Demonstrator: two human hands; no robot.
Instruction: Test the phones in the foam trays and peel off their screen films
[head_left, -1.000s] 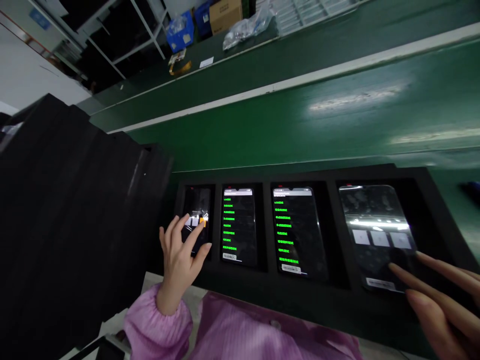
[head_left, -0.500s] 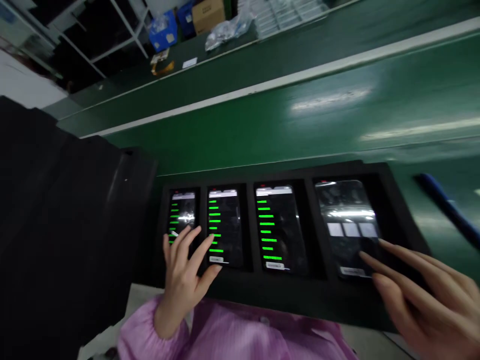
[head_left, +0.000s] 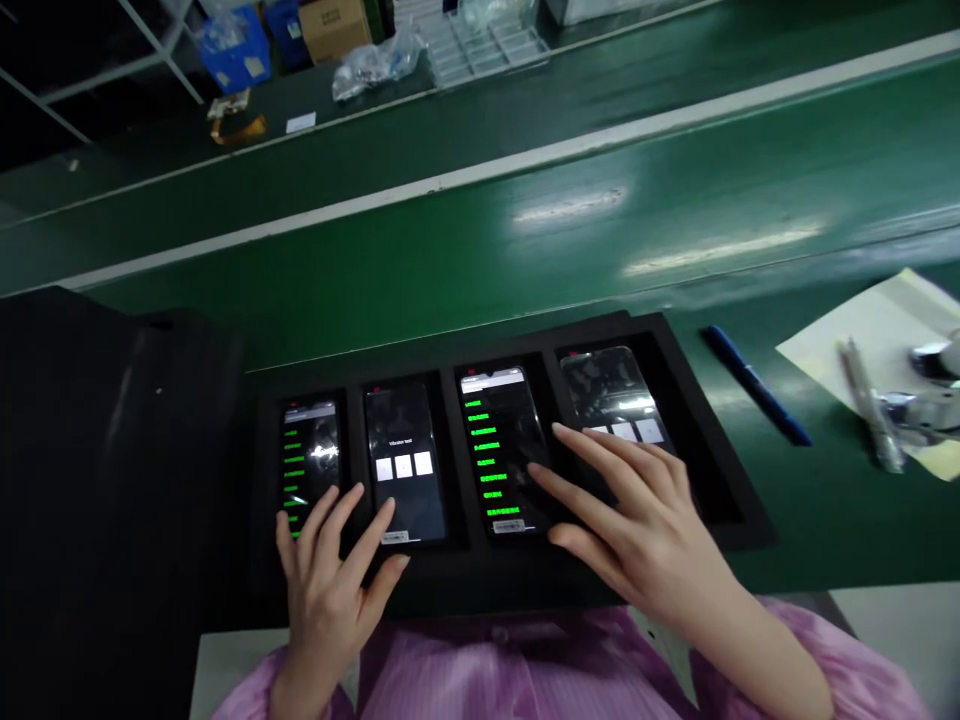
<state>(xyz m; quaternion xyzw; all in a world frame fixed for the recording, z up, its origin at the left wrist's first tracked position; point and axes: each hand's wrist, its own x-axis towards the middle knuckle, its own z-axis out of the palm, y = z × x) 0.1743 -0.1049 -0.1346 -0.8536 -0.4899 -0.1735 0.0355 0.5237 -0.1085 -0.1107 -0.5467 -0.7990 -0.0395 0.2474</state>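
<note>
Several smartphones lie face up in a row in a black tray (head_left: 679, 385). My left hand (head_left: 330, 580) is spread over the lower edges of the leftmost phone (head_left: 309, 430) and the second phone (head_left: 401, 415), its index fingertip at the second screen. That screen reads "Vibrator test" above three white squares. Green lines of text fill the leftmost phone and the third phone (head_left: 499, 430). My right hand (head_left: 637, 510) has its fingers apart, one fingertip at the third phone's right side. It partly covers the rightmost phone (head_left: 606, 380), which also shows white squares.
Right of the tray lie a blue pen (head_left: 757, 385), a paper sheet (head_left: 832, 345) and a clear pen-like stick (head_left: 870, 405). A black bulky object (head_left: 97, 480) stands at left. Beyond the green bench are a blue bin (head_left: 236, 50), a cardboard box (head_left: 335, 28) and plastic trays (head_left: 480, 50).
My right hand has moved left from the rightmost phone to the third phone. The second phone's screen has switched from green lines to the vibrator test page. The view has shifted right.
</note>
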